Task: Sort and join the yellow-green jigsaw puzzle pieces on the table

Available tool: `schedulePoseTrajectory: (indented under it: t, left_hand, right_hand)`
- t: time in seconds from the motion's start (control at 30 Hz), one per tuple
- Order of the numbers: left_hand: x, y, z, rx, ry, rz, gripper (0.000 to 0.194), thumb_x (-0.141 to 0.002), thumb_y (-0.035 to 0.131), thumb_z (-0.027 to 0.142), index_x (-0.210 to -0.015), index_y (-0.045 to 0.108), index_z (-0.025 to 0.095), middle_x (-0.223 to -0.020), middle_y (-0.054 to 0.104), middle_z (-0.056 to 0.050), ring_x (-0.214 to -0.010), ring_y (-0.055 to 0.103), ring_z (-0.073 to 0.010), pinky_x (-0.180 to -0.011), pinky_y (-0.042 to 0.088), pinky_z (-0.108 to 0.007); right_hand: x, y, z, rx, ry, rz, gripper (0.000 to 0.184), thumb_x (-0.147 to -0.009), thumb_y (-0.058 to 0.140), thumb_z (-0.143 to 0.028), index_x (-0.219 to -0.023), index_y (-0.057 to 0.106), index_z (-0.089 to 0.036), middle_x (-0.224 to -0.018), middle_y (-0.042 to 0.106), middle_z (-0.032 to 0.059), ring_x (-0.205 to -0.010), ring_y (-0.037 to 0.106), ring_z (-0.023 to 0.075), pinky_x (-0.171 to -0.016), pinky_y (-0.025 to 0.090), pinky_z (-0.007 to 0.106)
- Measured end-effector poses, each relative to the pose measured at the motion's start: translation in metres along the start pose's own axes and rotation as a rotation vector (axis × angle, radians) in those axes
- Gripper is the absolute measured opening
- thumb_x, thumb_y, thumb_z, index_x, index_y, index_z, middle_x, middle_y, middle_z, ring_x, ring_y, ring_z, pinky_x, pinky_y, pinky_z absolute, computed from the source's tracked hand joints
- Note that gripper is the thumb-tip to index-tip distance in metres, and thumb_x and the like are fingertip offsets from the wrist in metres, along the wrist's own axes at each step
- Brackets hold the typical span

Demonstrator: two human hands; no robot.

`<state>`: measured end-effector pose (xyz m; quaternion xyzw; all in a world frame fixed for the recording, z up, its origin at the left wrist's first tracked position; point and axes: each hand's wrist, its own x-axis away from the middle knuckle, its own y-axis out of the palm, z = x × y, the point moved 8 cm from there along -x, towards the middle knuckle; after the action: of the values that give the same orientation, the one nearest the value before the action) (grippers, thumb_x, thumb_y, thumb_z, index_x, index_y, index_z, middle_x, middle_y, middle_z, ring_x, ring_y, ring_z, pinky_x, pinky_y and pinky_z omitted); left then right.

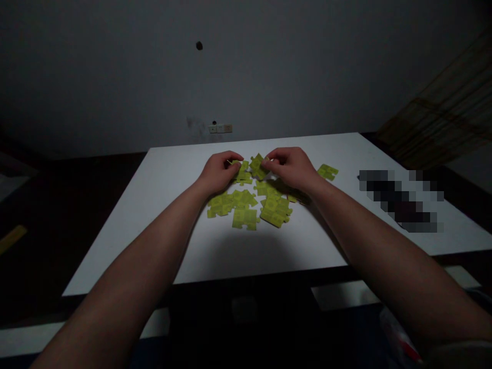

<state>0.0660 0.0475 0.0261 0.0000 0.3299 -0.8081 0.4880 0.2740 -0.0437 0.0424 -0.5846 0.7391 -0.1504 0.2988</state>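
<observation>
Several yellow-green jigsaw puzzle pieces (245, 217) lie in a loose pile on the white table (126, 225). My right hand (294, 164) pinches one puzzle piece (259, 166) between thumb and fingers, tilted up above the pile. At the pile's left side my left hand (221, 171) has its thumb and fingers closed on another puzzle piece (242, 170). Some pieces under my right hand are partly hidden. A single loose piece (328, 171) rests to the right of that hand.
A dark, pixelated object (400, 202) lies on the table's right side. Behind the far edge stands a grey wall with sockets (220, 128). Pale bench-like surfaces (342, 295) show below the near edge. A yellow object (13, 238) is at far left.
</observation>
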Motion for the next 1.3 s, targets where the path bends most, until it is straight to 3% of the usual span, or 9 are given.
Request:
schedulePoseTrajectory:
  t: [0.33,0.47,0.67,1.03,1.3]
  left_hand:
    - [0.000,0.000,-0.004,0.053,-0.014,0.013,0.025,-0.092,0.075,0.032,-0.111,0.085,0.019,-0.094,0.080,-0.007,-0.079,0.066,-0.0195,-0.080,0.056,-0.037]
    - [0.000,0.003,-0.004,0.215,-0.058,0.006,0.023,-0.087,0.081,0.030,-0.107,0.084,0.018,-0.100,0.081,-0.008,-0.085,0.069,-0.0197,-0.086,0.058,-0.038]
    - [0.003,0.004,-0.005,0.361,-0.132,0.008,0.019,-0.087,0.085,0.026,-0.104,0.082,0.018,-0.093,0.078,-0.007,-0.084,0.071,-0.0192,-0.084,0.058,-0.037]
    - [0.002,0.010,-0.010,0.408,-0.186,-0.020,0.020,-0.084,0.085,0.024,-0.103,0.079,0.019,-0.082,0.074,-0.004,-0.075,0.066,-0.0166,-0.076,0.056,-0.034]
    - [0.003,0.007,-0.006,0.385,-0.166,-0.010,0.019,-0.085,0.087,0.026,-0.100,0.079,0.018,-0.085,0.073,-0.005,-0.078,0.067,-0.0182,-0.080,0.056,-0.038]
  right_hand:
    - [-0.001,0.000,0.000,-0.039,0.011,0.005,0.032,-0.093,0.075,-0.054,-0.084,0.074,-0.023,-0.076,0.071,0.0043,-0.072,0.059,0.0221,-0.069,0.043,0.037]
    - [0.001,0.010,0.000,-0.054,0.028,-0.075,0.030,-0.095,0.071,-0.050,-0.083,0.075,-0.022,-0.078,0.075,0.0053,-0.070,0.060,0.0209,-0.069,0.043,0.037]
    - [0.005,0.015,0.003,-0.028,0.062,-0.118,0.033,-0.097,0.071,-0.052,-0.084,0.076,-0.022,-0.082,0.077,0.0084,-0.068,0.058,0.0209,-0.066,0.041,0.037]
    - [0.003,0.018,0.005,-0.036,0.040,-0.132,0.030,-0.096,0.070,-0.050,-0.087,0.076,-0.021,-0.083,0.080,0.0077,-0.069,0.062,0.0211,-0.066,0.041,0.036]
    - [0.006,0.019,0.002,-0.017,0.043,-0.130,0.031,-0.096,0.072,-0.050,-0.085,0.076,-0.022,-0.081,0.079,0.0063,-0.067,0.060,0.0193,-0.064,0.040,0.034]
